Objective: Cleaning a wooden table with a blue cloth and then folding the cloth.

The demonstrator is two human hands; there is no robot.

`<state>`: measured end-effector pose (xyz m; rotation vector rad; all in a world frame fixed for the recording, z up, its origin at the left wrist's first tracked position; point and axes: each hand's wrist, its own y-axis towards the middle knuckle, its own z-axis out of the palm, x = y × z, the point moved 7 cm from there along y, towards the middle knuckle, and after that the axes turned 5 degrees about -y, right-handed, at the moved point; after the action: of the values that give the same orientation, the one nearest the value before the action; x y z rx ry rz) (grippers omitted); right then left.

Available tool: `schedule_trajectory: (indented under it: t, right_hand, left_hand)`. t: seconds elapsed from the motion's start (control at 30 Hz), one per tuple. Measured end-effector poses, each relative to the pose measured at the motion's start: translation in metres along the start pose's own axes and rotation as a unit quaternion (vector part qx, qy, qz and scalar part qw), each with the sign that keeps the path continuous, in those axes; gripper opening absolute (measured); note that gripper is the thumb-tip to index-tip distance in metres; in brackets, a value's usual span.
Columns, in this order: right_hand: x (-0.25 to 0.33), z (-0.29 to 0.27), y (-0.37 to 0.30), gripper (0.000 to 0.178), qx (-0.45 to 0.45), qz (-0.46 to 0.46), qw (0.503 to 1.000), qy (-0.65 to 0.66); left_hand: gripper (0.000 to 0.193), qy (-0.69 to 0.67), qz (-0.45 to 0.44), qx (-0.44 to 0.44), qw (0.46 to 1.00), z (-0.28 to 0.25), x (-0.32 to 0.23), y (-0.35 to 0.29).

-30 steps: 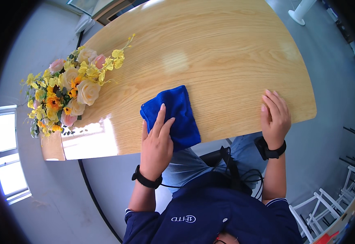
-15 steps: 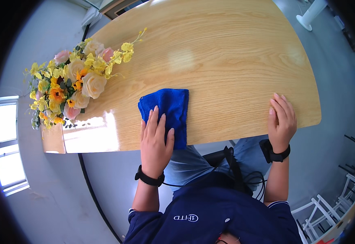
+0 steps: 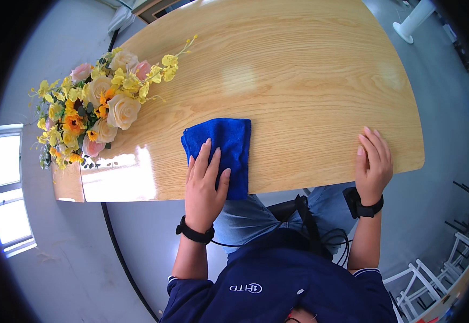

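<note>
A folded blue cloth [image 3: 234,145] lies near the front edge of the wooden table [image 3: 310,97], and its lower corner reaches that edge. My left hand [image 3: 204,188] rests flat on the cloth's left part, fingers stretched forward and thumb apart. Farther right, my right hand [image 3: 373,167] lies on the table by the front edge, its fingers loosely extended and nothing in it. Each wrist wears a black band.
A bunch of yellow, cream, pink and orange flowers [image 3: 92,110] covers the table's left end. White stools [image 3: 423,280] stand on the floor at the lower right. A white round-based post [image 3: 413,21] stands beyond the table's far right. A window [image 3: 11,185] is at the left.
The view has shifted very slightly. Both hands and the cloth keep nearly the same places on the table.
</note>
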<state>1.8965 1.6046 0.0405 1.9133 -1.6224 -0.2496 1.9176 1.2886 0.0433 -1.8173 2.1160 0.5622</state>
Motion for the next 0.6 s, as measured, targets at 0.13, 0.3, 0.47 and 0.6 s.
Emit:
schedule_trajectory:
  t: [0.13, 0.3, 0.47, 0.6]
  right_hand:
    - [-0.0013, 0.0007, -0.0012, 0.019, -0.001, 0.0, 1.0, -0.006]
    - [-0.0006, 0.0006, -0.0012, 0.02, -0.002, 0.003, 1.0, -0.007]
    - [-0.001, 0.0012, -0.0017, 0.019, -0.002, 0.002, 1.0, -0.014]
    - [0.0, 0.0004, -0.0012, 0.019, 0.0, 0.004, 1.0, -0.016]
  left_hand:
    - [0.041, 0.021, 0.02, 0.009, 1.0, 0.0031, 0.0003, 0.0016]
    - [0.047, 0.048, 0.034, 0.041, 0.997, 0.0067, -0.001, 0.0007]
    - [0.051, 0.076, 0.053, 0.064, 0.994, 0.006, -0.0051, -0.001]
    - [0.052, 0.044, 0.043, 0.06, 0.996, 0.006, -0.001, -0.0011]
